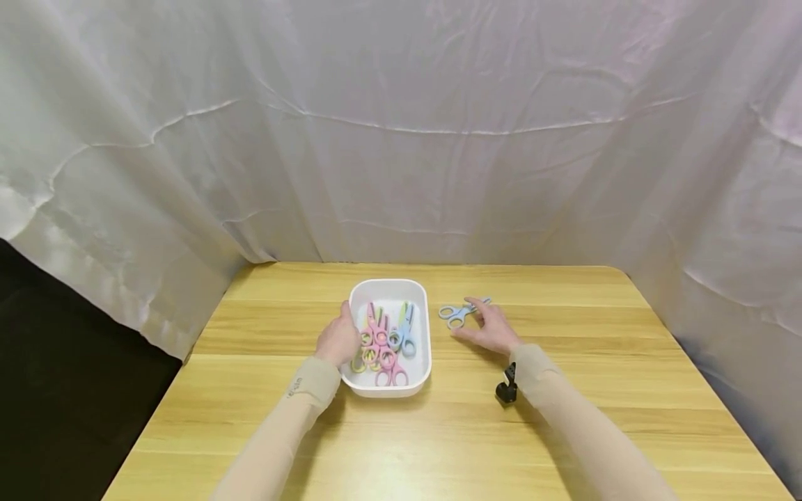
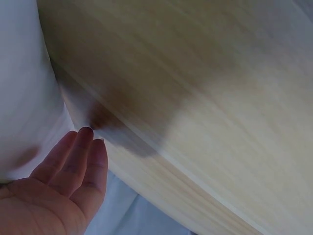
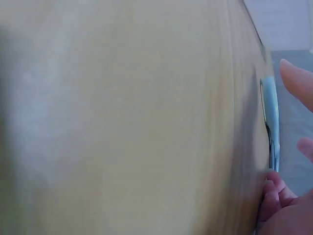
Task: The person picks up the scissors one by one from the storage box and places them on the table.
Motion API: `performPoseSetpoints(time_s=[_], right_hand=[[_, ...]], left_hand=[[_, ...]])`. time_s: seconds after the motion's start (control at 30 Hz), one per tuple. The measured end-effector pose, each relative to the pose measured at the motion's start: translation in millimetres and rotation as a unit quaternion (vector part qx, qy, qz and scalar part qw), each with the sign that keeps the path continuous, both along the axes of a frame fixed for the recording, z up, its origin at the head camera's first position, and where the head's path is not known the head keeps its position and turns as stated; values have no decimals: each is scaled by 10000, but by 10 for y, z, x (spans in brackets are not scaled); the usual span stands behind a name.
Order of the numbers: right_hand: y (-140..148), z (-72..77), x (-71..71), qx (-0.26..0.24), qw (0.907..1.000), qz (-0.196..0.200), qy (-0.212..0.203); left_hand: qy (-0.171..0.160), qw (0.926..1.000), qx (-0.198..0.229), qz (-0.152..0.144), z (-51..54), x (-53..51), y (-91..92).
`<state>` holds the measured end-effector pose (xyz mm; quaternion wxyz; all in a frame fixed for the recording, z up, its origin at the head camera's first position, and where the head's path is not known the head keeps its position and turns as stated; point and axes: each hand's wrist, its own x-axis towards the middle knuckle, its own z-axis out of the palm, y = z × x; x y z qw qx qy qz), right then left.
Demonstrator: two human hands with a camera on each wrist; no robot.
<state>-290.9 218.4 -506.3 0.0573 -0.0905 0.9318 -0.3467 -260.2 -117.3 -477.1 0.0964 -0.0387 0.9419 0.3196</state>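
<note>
Broad tabletop (image 1: 451, 431), edges (image 1: 532, 265) beyond blue scissors (image 1: 464, 311)

Both forearms (image 1: 272, 445) are stretched forward; the left hand (image 1: 339, 339) is held nearly straight-fingered, the right hand (image 1: 491, 329) with thumb spread, its farther fingers (image 3: 270, 201) apparently bent.

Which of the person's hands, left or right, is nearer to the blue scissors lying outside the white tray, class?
Right. The right hand is at the blade end of the blue scissors; the left hand is farther off, across the white tray, at its left side.
</note>
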Motion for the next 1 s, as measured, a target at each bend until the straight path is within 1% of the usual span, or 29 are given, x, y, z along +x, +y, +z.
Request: performPoseSetpoints(time_s=[0.13, 0.2, 0.4, 0.5, 0.63, 0.77, 0.9, 1.0], right_hand=[[-37, 19, -10, 291, 9994, 161, -105], [-58, 25, -14, 361, 9991, 201, -107], [-97, 42, -16, 244, 9995, 69, -186], [-91, 28, -41, 140, 9998, 58, -164], [-48, 2, -80, 48, 9997, 216, -64], [-23, 9, -74, 32, 9995, 309, -26], [-31, 11, -47, 33, 9996, 282, -82], [-38, 11, -27, 61, 9997, 221, -113]], left_hand=[[-86, 9999, 139, -37, 7, -3, 2], [-92, 9999, 117, -37, 11, -8, 0], [-51, 9999, -93, 21, 43, -12, -21], [-182, 9998, 58, 91, 67, -8, -34], [-240, 9994, 201, 137, 48, -17, -44], [-135, 9998, 87, 86, 15, -31, -42], [-130, 9998, 92, 92, 6, -28, -32], [-127, 9999, 111, 37, 5, -22, -23]])
